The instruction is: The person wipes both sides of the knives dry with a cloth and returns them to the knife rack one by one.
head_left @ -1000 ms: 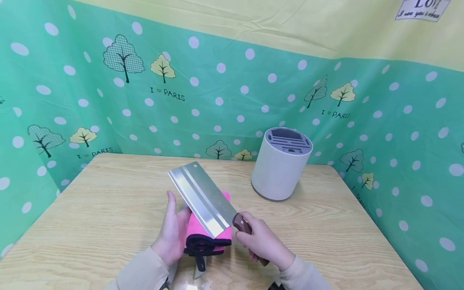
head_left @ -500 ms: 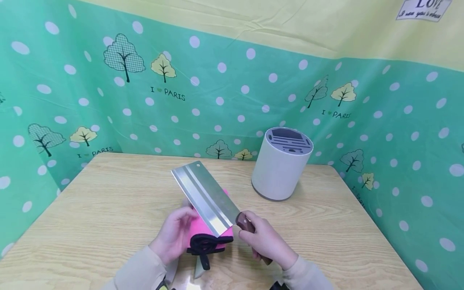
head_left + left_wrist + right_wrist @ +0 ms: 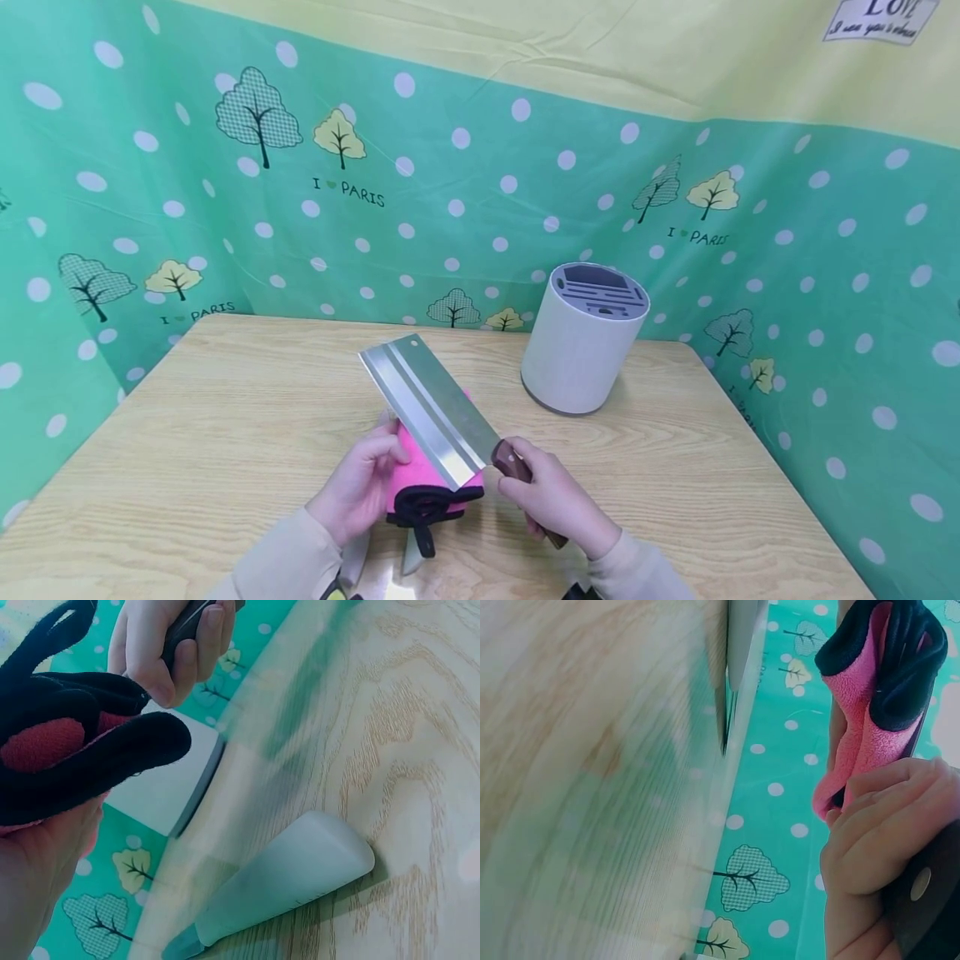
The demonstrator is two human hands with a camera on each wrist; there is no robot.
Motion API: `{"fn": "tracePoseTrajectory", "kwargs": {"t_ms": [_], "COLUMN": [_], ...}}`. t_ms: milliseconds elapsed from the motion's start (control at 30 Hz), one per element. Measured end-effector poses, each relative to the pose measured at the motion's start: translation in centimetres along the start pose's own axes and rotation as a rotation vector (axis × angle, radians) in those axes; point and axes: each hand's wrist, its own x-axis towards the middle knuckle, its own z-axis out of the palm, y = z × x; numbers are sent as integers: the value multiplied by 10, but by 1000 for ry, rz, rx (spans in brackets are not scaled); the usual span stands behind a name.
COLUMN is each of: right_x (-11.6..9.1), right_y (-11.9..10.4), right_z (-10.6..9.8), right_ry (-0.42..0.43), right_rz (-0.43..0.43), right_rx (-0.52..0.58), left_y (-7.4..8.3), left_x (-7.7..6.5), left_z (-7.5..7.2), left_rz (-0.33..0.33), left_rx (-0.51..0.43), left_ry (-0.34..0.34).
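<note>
My right hand [image 3: 557, 498] grips the dark wooden handle of a cleaver [image 3: 429, 410]. Its broad steel blade, with a small hole near the far corner, slants up and to the left over a folded pink towel [image 3: 409, 468] with black edging. From the left side, my left hand [image 3: 358, 485] holds that towel, thumb on top beside the blade. The black trim bunches at the near end, a loop hanging down; much of the pink cloth is hidden under the blade. Below the towel, a knife with a pale handle [image 3: 289, 874] lies on the wooden table.
Behind and to the right stands a white round knife block [image 3: 581, 350] with a grey slotted top. The pale wooden table [image 3: 225, 433] is bordered by a green dotted curtain [image 3: 450, 200]. A second pale object [image 3: 412, 557] shows under the towel's near end.
My left thumb, raised a second ago, has come down onto the towel. The cleaver and towel have shifted slightly to the right with both hands; my right hand keeps its grip.
</note>
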Motion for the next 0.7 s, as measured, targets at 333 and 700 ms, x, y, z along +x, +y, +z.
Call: {"fn": "tracePoseTrajectory", "kwargs": {"t_ms": [333,700], "right_x": [-1,-1], "right_y": [0,2], "right_z": [-2,-1], "right_ry": [-6,-1], "right_rz": [8,17], "right_rx": [9,63], "left_y": [-1,1], "left_x": [1,1], "left_z": [-5,-1], "left_rz": [22,13], "left_rx": [49,81], "left_ry": [6,8]}}
